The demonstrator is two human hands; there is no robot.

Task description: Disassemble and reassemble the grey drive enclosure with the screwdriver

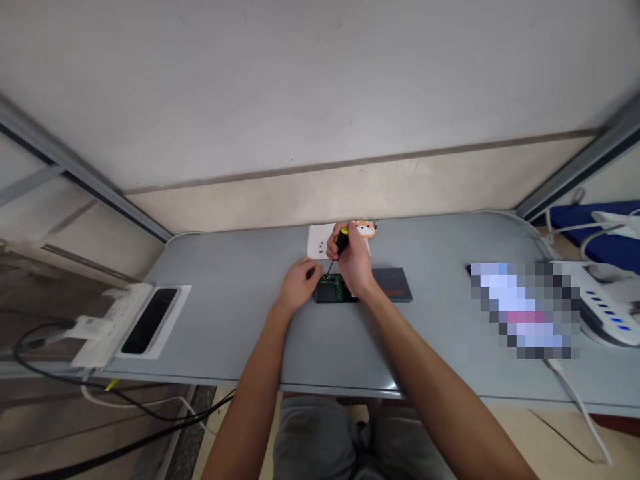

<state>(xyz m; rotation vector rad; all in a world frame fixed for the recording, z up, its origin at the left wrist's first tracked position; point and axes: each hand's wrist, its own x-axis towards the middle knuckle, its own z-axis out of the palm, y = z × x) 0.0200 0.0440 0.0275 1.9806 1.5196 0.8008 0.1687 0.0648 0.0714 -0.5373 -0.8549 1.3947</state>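
Note:
My right hand [354, 257] is wrapped round a screwdriver [342, 240] with a black and yellow handle. Its thin shaft slants down to the upper edge of a dark device [327, 293], whose casing lies open over a green circuit board [339, 287]. At the device's upper left corner, my left hand [299, 283] has its fingers pinched together, with something small and dark between them that I cannot make out. Behind the hands lies a white sheet [315, 243] with several small dark screws [321, 247] on it. My right wrist partly covers the device.
Right of the device lies a dark grey panel [394, 283]. A black phone [150, 320] rests on white paper at the left, beside a white power strip [113, 323]. At the right are a blurred-out phone [520, 310] and a white charging station [605, 307]. A wall stands behind.

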